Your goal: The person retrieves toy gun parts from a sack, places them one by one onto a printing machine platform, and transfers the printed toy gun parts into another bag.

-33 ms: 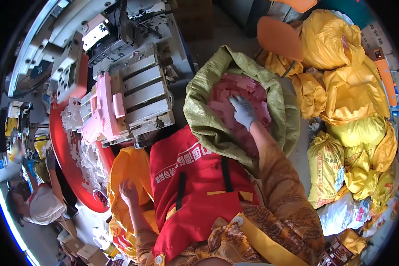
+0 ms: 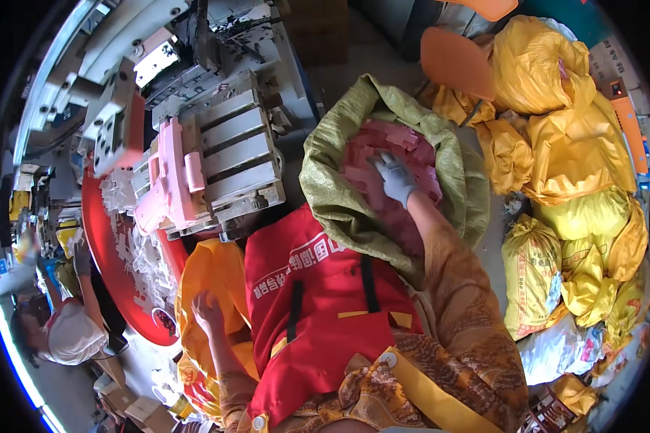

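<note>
My right hand (image 2: 395, 178), in a pale grey glove, rests on the pink plastic pieces (image 2: 390, 135) filling a green woven sack (image 2: 323, 162). Its fingers are stretched out and somewhat apart, with nothing visibly gripped. My bare left hand (image 2: 208, 315) hangs by an orange-yellow bag (image 2: 220, 270) at my left side, fingers loosely extended and holding nothing. A pink toy gun (image 2: 170, 184) lies on the white slatted bed (image 2: 231, 141) of a machine ahead of me to the left. What lies beneath my right palm is hidden.
A red round tub (image 2: 97, 238) of whitish plastic pieces stands left of the machine. Above it hangs a grey block with a pink pad (image 2: 131, 123). Yellow sacks (image 2: 556, 137) pile up on the right, near an orange seat (image 2: 456, 63). Another person (image 2: 76, 332) is at far left.
The machine's grey block with the pink pad has shifted slightly. My right hand has barely moved among the pink pieces; my left hand stays in place.
</note>
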Action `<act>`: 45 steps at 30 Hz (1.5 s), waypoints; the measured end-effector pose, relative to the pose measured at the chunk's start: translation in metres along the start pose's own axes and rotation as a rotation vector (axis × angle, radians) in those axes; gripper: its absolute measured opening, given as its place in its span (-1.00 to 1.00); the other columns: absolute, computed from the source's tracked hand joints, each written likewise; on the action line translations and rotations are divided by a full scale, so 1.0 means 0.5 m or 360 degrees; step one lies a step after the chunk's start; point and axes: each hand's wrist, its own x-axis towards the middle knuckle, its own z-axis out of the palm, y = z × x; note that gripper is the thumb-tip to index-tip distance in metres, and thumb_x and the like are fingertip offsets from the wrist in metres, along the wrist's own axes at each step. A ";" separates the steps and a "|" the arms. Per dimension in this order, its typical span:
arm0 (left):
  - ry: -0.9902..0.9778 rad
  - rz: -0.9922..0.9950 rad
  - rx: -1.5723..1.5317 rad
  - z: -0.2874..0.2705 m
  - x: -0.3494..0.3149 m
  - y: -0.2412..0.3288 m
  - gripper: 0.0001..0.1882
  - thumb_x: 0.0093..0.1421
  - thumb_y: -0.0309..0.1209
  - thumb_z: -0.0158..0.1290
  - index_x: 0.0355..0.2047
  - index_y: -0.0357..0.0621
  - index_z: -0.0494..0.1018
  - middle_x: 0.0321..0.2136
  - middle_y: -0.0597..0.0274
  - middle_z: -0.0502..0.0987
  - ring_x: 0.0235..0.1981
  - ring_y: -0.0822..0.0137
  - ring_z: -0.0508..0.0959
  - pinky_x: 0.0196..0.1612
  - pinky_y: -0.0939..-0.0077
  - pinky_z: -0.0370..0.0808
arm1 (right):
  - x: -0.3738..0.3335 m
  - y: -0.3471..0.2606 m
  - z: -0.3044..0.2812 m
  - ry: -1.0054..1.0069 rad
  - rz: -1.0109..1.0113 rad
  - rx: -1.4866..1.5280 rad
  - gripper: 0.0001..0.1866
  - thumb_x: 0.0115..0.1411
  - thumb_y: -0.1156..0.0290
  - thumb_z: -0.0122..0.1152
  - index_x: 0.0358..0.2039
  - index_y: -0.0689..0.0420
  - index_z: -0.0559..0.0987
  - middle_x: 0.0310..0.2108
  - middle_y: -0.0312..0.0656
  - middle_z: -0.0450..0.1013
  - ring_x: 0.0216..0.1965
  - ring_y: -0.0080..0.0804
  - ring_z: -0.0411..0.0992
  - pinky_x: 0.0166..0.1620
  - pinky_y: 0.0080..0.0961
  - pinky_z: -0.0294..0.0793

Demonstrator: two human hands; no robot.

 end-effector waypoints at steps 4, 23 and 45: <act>-0.0084 -0.0054 0.0098 -0.023 0.020 -0.004 -0.78 0.03 -0.43 0.06 -0.28 -0.21 0.48 -0.26 0.08 0.49 -0.15 0.06 0.46 -0.05 0.25 0.38 | 0.069 0.043 0.075 -0.0355 -0.0121 0.0186 -0.54 0.07 0.40 -0.02 0.04 -0.08 0.38 0.10 -0.21 0.30 0.08 -0.18 0.29 0.02 -0.32 0.38; -0.0072 -0.0029 -0.0141 -0.004 0.008 0.036 -0.87 0.06 -0.41 0.04 -0.41 -0.18 0.52 -0.46 0.08 0.52 -0.37 0.07 0.52 -0.26 0.27 0.45 | -0.132 0.006 0.060 0.0062 -0.0729 0.0024 -0.63 0.05 0.39 0.01 -0.08 0.13 0.45 -0.11 -0.02 0.38 -0.17 -0.14 0.42 -0.16 -0.20 0.43; 0.0991 0.0566 -0.0611 -0.308 0.440 0.457 -0.80 0.16 -0.40 0.00 -0.55 -0.25 0.47 -0.63 0.05 0.45 -0.58 0.02 0.43 -0.43 0.25 0.38 | 0.027 -0.157 -0.549 0.0273 -0.0225 0.2185 -0.52 0.17 0.52 0.09 0.13 0.24 0.34 -0.10 -0.24 0.40 -0.13 -0.56 0.40 -0.08 -0.68 0.40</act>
